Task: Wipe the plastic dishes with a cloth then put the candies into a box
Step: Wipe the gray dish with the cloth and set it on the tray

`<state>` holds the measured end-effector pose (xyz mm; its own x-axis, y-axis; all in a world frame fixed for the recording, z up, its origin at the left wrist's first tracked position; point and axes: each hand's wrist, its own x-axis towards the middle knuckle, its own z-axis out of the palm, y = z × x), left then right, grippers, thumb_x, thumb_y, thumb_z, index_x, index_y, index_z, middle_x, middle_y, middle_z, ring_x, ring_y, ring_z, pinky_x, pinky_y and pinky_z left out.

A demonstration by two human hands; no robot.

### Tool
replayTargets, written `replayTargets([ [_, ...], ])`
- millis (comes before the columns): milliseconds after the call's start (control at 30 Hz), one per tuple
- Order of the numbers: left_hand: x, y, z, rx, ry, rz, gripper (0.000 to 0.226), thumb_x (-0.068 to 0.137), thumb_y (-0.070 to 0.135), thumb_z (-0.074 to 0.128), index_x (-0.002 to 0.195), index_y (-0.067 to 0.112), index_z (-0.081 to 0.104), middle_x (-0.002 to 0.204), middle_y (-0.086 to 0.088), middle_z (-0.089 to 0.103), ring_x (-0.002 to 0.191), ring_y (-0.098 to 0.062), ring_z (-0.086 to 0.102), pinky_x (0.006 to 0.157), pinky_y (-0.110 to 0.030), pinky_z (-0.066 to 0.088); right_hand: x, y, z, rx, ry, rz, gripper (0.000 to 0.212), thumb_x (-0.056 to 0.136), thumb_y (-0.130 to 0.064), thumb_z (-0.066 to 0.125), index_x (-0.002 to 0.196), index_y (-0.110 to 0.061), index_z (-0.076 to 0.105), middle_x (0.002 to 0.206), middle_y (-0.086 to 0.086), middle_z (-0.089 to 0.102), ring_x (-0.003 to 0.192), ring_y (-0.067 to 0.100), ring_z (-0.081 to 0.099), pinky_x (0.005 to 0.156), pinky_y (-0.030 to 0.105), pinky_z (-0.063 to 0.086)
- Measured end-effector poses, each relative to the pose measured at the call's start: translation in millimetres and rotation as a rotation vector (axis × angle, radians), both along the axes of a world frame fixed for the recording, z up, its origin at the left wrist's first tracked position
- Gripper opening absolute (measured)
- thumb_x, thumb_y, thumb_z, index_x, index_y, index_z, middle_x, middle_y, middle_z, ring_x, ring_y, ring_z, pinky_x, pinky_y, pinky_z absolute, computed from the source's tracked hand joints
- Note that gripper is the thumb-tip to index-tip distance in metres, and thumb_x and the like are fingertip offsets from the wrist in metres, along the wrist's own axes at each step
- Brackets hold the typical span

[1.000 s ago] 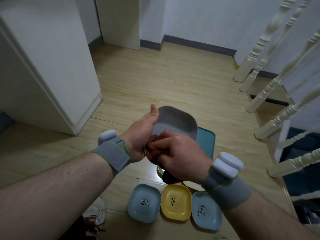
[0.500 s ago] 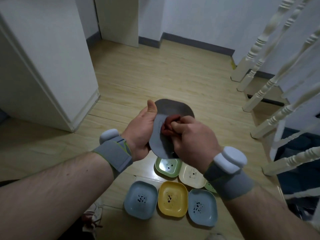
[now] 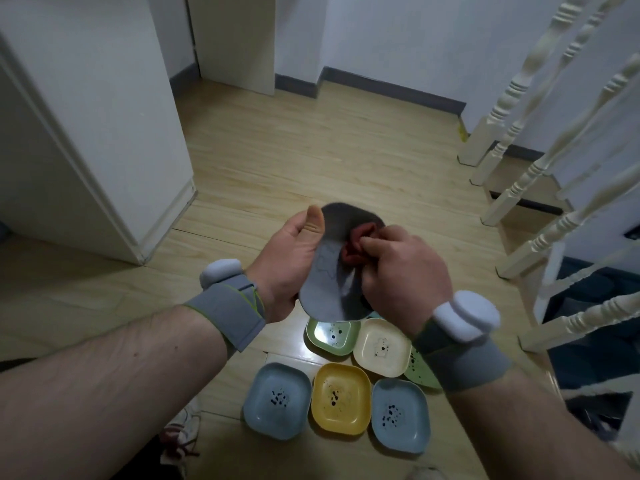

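My left hand [image 3: 289, 261] grips a grey plastic dish [image 3: 329, 271] by its left rim, tilted up on edge above the floor, thumb on the top rim. My right hand [image 3: 401, 271] holds a bunched red cloth [image 3: 356, 245] and presses it against the dish's inner face. Below on the wooden floor lie several stained dishes: a blue dish [image 3: 277, 400], a yellow dish [image 3: 341, 400], another blue dish [image 3: 400, 414], a green dish [image 3: 330, 334] and a cream dish [image 3: 382, 348]. No candies or box are in view.
A white cabinet [image 3: 86, 133] stands at the left. White stair balusters [image 3: 554, 168] run along the right, with a step down behind them. A shoe [image 3: 180, 434] shows at the bottom left. Another green dish [image 3: 420, 372] is partly hidden under my right wrist.
The red cloth moved up across the grey dish's face with my right hand. The dish tilted more on edge, and the view dropped, showing more floor dishes.
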<state>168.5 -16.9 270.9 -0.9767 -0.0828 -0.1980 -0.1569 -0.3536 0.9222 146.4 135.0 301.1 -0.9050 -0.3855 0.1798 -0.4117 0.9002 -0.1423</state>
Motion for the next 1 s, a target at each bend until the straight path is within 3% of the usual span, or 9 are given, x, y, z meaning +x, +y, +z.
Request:
replayTargets([
  [200,-1,-9,6,-0.020,-0.015,0.080,0.067,0.079,0.058,0.046,0.123,0.008,0.058,0.115,-0.022,0.068,0.107,-0.041,0.065,0.091,-0.057,0.052,16,-10,-22,0.129,-0.178,0.123,0.028,0.085,-0.028,0.049,0.103,-0.026,0.071,0.107,-0.004,0.064,0.088,0.022,0.060,0.074,0.031,0.052],
  [267,0,-7,4,-0.056,-0.003,0.075,0.058,0.079,0.055,0.048,0.113,0.010,0.062,0.107,-0.016,0.071,0.100,-0.035,0.068,0.088,-0.050,0.055,21,-13,-28,0.109,-0.305,0.119,0.029,0.082,-0.028,0.049,0.101,-0.026,0.072,0.100,0.000,0.068,0.088,0.025,0.062,0.074,0.031,0.051],
  [333,3,0,-1,-0.090,0.001,0.078,0.042,0.077,0.051,0.049,0.099,0.018,0.063,0.094,-0.008,0.071,0.089,-0.025,0.067,0.078,-0.037,0.057,24,-16,-29,-0.047,-0.476,0.079,0.030,0.079,-0.031,0.052,0.101,-0.028,0.073,0.092,0.002,0.072,0.086,0.026,0.065,0.073,0.032,0.053],
  [400,6,4,-8,-0.106,-0.014,0.072,0.043,0.074,0.053,0.053,0.102,0.023,0.063,0.101,-0.010,0.071,0.093,-0.024,0.064,0.082,-0.040,0.056,29,-20,-29,-0.299,-0.597,0.063,0.026,0.076,-0.031,0.055,0.093,-0.029,0.075,0.082,-0.001,0.074,0.081,0.019,0.067,0.075,0.034,0.054],
  [533,7,2,-8,-0.092,-0.047,0.053,0.057,0.067,0.074,0.058,0.104,0.033,0.067,0.120,-0.019,0.065,0.091,-0.032,0.060,0.090,-0.061,0.049,42,-24,-32,-0.384,-0.482,0.199,0.031,0.071,-0.032,0.049,0.092,-0.028,0.073,0.085,-0.003,0.069,0.080,0.018,0.062,0.071,0.036,0.051],
  [733,3,-3,-1,-0.098,-0.010,0.162,0.057,0.075,0.062,0.057,0.111,0.018,0.064,0.118,-0.018,0.067,0.112,-0.037,0.063,0.096,-0.054,0.050,24,-5,-39,-0.025,-0.262,0.206,0.030,0.082,-0.027,0.058,0.109,-0.034,0.070,0.108,-0.011,0.064,0.094,0.021,0.063,0.074,0.035,0.053],
  [800,1,4,-5,-0.142,0.007,0.175,0.073,0.072,0.069,0.057,0.123,0.018,0.061,0.122,-0.012,0.065,0.104,-0.028,0.066,0.087,-0.043,0.056,22,-12,-35,-0.197,-0.333,0.189,0.030,0.078,-0.026,0.056,0.103,-0.029,0.073,0.101,-0.005,0.068,0.090,0.022,0.063,0.075,0.036,0.052],
  [900,0,7,-4,-0.177,0.016,0.209,0.076,0.073,0.067,0.051,0.130,0.017,0.056,0.113,-0.006,0.062,0.068,-0.015,0.061,0.053,-0.024,0.051,29,-29,-28,-0.442,-0.392,0.222,0.032,0.073,-0.027,0.052,0.094,-0.024,0.076,0.090,0.000,0.069,0.083,0.020,0.062,0.074,0.036,0.051],
  [1000,-3,-1,2,-0.099,-0.005,0.207,0.067,0.072,0.062,0.051,0.119,0.014,0.060,0.116,-0.019,0.064,0.089,-0.032,0.065,0.072,-0.045,0.058,27,-22,-34,-0.359,-0.288,0.257,0.032,0.073,-0.022,0.057,0.100,-0.027,0.075,0.098,-0.003,0.068,0.086,0.023,0.063,0.071,0.038,0.053],
])
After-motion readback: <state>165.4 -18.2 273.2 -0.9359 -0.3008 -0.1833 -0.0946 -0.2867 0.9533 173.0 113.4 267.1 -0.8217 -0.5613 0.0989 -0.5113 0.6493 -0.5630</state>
